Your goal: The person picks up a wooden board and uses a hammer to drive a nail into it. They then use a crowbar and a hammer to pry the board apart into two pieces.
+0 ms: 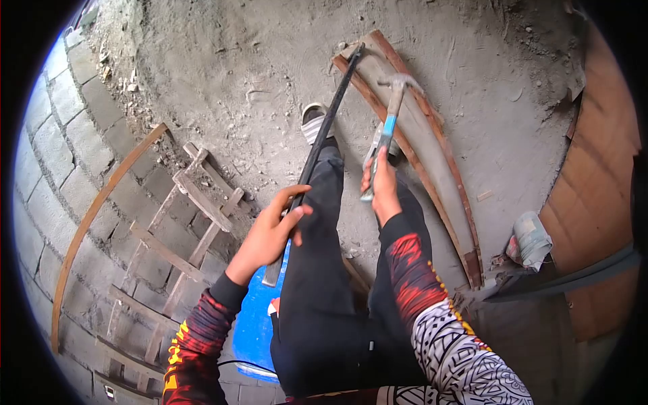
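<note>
My right hand point(384, 185) is closed around the grip of a claw hammer point(393, 108), whose head points away from me. My left hand point(271, 233) is wrapped loosely around the lower part of a long dark pry bar point(327, 125). The bar slants up and to the right; its flat lower end shows below my hand. Its far tip lies over the top end of a curved wooden frame point(412, 145) on the ground. The hammer head appears over that frame's right strip; whether it touches cannot be told.
A wooden ladder point(185, 260) and a curved wooden strip point(84, 229) lie at left, by grey concrete blocks point(88, 145). A blue plastic surface point(253, 331) is beside my leg. At right are a crumpled whitish container point(531, 239) and brown boards point(594, 182). Rubble point(128, 84) litters the ground.
</note>
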Motion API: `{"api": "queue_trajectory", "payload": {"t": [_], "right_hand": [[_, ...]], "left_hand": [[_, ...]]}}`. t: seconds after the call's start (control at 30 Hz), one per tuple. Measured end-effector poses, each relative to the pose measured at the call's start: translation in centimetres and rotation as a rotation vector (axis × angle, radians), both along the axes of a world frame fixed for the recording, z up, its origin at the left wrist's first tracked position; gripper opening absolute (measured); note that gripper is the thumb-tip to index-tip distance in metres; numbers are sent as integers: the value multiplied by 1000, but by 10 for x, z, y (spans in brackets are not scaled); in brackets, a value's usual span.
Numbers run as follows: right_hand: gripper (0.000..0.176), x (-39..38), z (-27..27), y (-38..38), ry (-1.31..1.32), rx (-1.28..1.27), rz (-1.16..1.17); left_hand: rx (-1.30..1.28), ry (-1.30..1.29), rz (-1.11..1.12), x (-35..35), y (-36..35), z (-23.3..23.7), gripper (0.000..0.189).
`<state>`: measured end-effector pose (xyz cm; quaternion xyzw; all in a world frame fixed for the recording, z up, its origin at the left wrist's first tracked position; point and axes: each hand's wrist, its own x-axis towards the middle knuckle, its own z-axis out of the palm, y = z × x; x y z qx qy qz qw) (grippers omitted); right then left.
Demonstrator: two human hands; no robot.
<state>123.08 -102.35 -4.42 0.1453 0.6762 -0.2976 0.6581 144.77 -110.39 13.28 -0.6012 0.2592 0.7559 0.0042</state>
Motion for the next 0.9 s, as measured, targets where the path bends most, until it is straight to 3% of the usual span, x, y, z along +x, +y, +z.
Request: {"api": "queue_trajectory", "payload": {"t": [0.03, 0.17, 0.23, 0.3, 0.43, 0.6, 0.67, 0.83, 0.9], "right_hand": [[56, 11, 13, 5, -1, 3, 0], [56, 29, 51, 19, -60, 58, -98], [56, 23, 44, 28, -68, 95, -138], [56, 14, 29, 40, -54, 135, -116], [57, -3, 12, 56, -70, 162, -121], [58, -6, 4, 65, -37, 189, -131], [60, -11, -2, 62, 2, 190, -108], [66, -54, -20, 5, 237, -12, 99], [65, -76, -28, -45, 283, -123, 152]], "left_hand": [[-14, 0, -5, 3, -12, 0, 35], [96, 348, 312, 8, -60, -6, 26], [-14, 298, 267, 5, -65, -12, 25], [66, 245, 284, 14, -63, -16, 25], [138, 51, 123, 12, -39, -10, 25], [260, -187, -78, 61, 43, -76, 26], [-37, -376, -258, 83, 75, -107, 36], [56, -440, -200, 68, 90, -107, 40], [-275, -595, -369, 61, 95, -105, 41]]}}
